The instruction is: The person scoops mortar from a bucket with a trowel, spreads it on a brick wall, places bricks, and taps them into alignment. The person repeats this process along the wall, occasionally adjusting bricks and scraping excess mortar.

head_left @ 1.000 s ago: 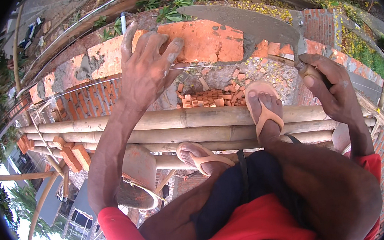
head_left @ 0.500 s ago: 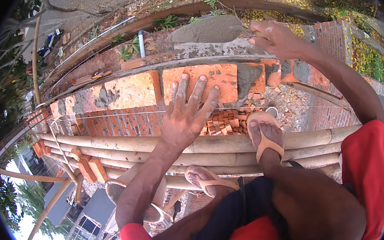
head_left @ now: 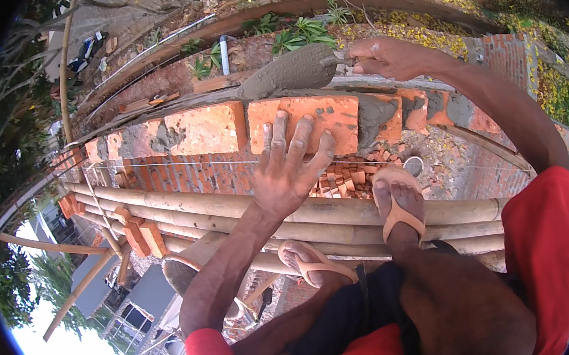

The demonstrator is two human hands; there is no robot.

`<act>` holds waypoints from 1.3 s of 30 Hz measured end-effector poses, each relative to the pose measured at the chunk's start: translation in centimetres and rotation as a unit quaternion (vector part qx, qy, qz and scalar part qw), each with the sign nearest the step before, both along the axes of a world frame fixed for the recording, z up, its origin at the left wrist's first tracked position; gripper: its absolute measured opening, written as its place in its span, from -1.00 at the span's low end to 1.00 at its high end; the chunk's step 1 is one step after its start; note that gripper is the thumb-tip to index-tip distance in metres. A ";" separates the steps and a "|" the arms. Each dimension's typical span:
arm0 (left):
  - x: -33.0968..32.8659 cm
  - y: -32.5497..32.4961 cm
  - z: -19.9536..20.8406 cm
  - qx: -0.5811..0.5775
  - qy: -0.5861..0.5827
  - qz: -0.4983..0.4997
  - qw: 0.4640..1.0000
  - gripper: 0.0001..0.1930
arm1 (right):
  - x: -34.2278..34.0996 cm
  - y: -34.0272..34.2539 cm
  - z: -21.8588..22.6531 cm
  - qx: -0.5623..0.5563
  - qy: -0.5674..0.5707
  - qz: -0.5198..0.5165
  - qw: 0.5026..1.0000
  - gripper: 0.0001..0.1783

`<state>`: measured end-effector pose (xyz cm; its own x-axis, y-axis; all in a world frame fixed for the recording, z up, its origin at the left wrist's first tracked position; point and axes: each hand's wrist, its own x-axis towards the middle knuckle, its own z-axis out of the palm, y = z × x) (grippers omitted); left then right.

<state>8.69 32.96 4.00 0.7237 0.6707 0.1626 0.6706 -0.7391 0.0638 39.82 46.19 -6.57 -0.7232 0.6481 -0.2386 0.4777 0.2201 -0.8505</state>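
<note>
My left hand (head_left: 292,170) lies on the near part of an orange brick (head_left: 333,114), its fingers spread over the top face. That brick sits on top of a wall under construction, with a narrow gap between it and the brick (head_left: 204,129) to its left. Grey mortar (head_left: 376,117) covers the wall top just right of it. Beyond the brick, my right hand (head_left: 386,58) is closed around the handle end of a trowel (head_left: 294,69), whose blade is coated in wet mortar. The handle itself is mostly hidden by my fingers. A taut string (head_left: 228,161) runs along the wall's near side.
Bamboo poles (head_left: 315,213) form a platform under my sandalled feet. Two loose bricks (head_left: 145,237) stand on the poles at the left. Below lies a heap of broken bricks (head_left: 343,180). A grey pipe (head_left: 224,54) sticks up beyond the wall, near green plants (head_left: 301,34).
The trowel has moved left and nearer, its blade now tilted and close to the far edge of the bricks. My left hand stays on the same brick. The whole view has shifted slightly.
</note>
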 end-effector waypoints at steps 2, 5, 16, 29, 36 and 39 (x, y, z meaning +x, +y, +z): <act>0.1 0.1 0.0 -0.010 -0.004 0.002 1.000 -0.50 | 1.6 0.0 0.5 -0.035 -0.026 -0.005 0.999 -0.53; 0.1 0.2 0.2 -0.011 -0.008 -0.002 1.000 -0.50 | 4.0 0.3 2.1 -0.008 -0.066 0.031 0.997 -0.47; 0.2 0.5 0.5 -0.014 -0.006 0.001 1.000 -0.43 | 9.3 0.2 7.4 -0.086 -0.119 0.023 0.989 -0.57; -4.5 2.2 5.3 -0.169 -0.194 0.130 0.957 -0.40 | 9.7 -4.2 12.4 -0.139 -0.117 -0.087 0.980 -0.46; -11.9 5.0 7.4 -0.191 -0.389 0.319 0.843 -0.51 | 6.6 -4.7 16.2 -0.092 -0.060 -0.133 0.985 -0.61; -14.3 6.6 7.6 -0.203 -0.488 0.349 0.774 -0.55 | 1.6 -7.3 18.5 -0.025 0.009 -0.153 0.988 -0.68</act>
<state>-5.64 39.55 11.55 -0.1721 0.9821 0.0764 0.3834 -0.0046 0.9236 41.42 38.94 11.92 -0.4995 0.8248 -0.2649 0.5005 0.0252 -0.8653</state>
